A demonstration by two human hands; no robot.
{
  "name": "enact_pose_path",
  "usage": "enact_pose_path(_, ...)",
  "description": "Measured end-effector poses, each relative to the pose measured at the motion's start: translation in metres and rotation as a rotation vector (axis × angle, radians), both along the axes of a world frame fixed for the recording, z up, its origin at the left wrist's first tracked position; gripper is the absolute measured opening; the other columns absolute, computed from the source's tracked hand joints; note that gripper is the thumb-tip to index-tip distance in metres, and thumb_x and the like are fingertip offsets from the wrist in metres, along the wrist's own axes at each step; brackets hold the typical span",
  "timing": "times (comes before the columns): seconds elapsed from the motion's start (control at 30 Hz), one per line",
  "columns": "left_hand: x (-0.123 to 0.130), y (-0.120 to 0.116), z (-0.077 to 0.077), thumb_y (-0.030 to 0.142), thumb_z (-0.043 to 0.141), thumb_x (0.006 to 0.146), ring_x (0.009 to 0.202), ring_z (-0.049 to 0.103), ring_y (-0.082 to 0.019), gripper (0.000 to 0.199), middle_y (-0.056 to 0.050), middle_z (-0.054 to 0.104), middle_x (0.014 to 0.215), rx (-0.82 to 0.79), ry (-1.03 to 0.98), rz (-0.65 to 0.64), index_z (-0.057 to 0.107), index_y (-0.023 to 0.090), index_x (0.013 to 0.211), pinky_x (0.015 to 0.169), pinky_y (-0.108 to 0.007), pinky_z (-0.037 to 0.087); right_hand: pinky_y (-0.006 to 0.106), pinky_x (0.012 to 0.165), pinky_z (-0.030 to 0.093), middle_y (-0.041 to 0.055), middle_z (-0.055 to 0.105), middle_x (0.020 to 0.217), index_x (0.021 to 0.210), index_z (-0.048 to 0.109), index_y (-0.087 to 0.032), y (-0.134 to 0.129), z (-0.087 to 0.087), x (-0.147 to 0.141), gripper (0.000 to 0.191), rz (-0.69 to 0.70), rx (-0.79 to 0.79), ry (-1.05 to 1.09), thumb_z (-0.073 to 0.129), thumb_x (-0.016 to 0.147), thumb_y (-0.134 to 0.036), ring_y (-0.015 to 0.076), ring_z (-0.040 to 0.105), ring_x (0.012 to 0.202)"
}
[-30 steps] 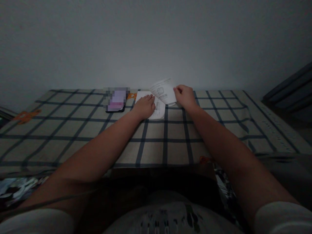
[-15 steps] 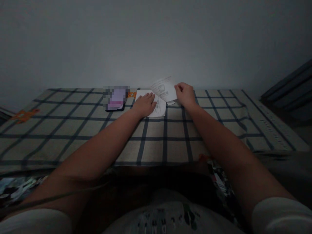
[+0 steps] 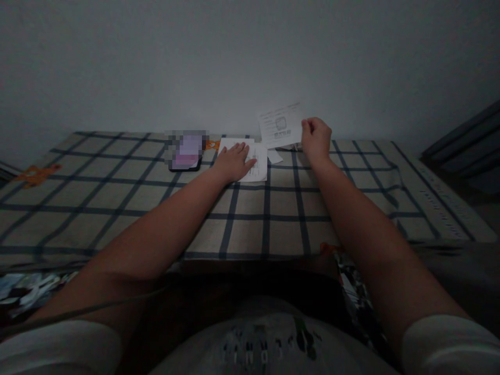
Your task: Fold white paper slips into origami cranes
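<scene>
My left hand [image 3: 234, 161] lies flat, fingers spread, on white printed paper [image 3: 258, 171] on the checked tablecloth [image 3: 250, 224]. Part of that paper is hidden under the palm. To the right, my right hand [image 3: 317, 139] is closed in a pinch on the right edge of a printed sheet [image 3: 275, 127], which stands tilted up in front of the wall. Its lower left corner is close to the flat paper; I cannot tell whether they are joined. Below the raised sheet lies a small white piece of paper [image 3: 275, 156].
Left of the papers is a dark-edged flat object [image 3: 186, 152], its top blurred by pixels. A grey wall [image 3: 250, 62] rises behind the table. Orange figures [image 3: 37, 176] show at the cloth's left. Mixed items [image 3: 33, 291] lie below the table's front edge.
My right hand has moved right and up with the printed sheet, which has swung away from the flat paper. My left hand has stayed pressed on the paper.
</scene>
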State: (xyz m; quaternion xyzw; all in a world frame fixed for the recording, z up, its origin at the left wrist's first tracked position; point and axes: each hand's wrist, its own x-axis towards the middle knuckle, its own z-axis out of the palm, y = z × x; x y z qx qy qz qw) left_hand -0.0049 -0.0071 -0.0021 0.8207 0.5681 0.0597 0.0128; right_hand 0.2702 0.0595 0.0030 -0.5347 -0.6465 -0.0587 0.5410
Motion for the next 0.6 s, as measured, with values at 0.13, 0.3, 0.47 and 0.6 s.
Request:
enact_pose_path(0.13,-0.001,0.001,-0.001,0.055,0.025,0.107,0.165,0.023,-0.033,0.078,-0.016,0.024,0.177,-0.004,-0.023,-0.006,0.030,0.005,0.168,0.133,-0.059,0.018,0.046,0.088,0.051,0.0100,0.063,0.091,0.098,0.064,-0.017,0.009,-0.001,0.010,0.067,-0.015,0.075,-0.025,0.019,0.109,-0.065,0.0244,0.064,0.093)
enact_pose_path(0.3,0.000,0.001,-0.002,0.054,0.027,0.107,0.165,0.024,-0.034,0.078,-0.017,0.026,0.177,0.009,-0.047,-0.004,0.031,0.005,0.167,0.132,-0.063,0.017,0.047,0.087,0.053,0.0093,0.063,0.090,0.100,0.066,-0.016,0.011,-0.002,0.011,0.074,0.001,0.115,-0.001,0.015,0.107,-0.070,0.0246,0.066,0.094)
enact_pose_path(0.47,-0.003,0.003,-0.005,0.055,0.026,0.107,0.164,0.027,-0.033,0.075,-0.016,0.030,0.175,0.031,-0.103,-0.011,0.037,0.010,0.166,0.131,-0.065,0.015,0.044,0.086,0.054,0.0080,0.064,0.084,0.097,0.067,-0.019,-0.005,-0.008,-0.016,0.067,0.078,0.066,0.042,0.029,0.104,-0.075,0.0238,0.065,0.088)
enact_pose_path(0.6,-0.006,0.005,-0.007,0.054,0.027,0.107,0.162,0.031,-0.034,0.072,-0.018,0.037,0.172,0.068,-0.157,-0.023,0.044,0.011,0.162,0.130,-0.066,0.019,0.041,0.083,0.052,0.0052,0.062,0.079,0.096,0.066,-0.021,-0.013,-0.009,-0.027,0.060,0.120,0.062,0.035,0.033,0.105,-0.071,0.0231,0.064,0.087)
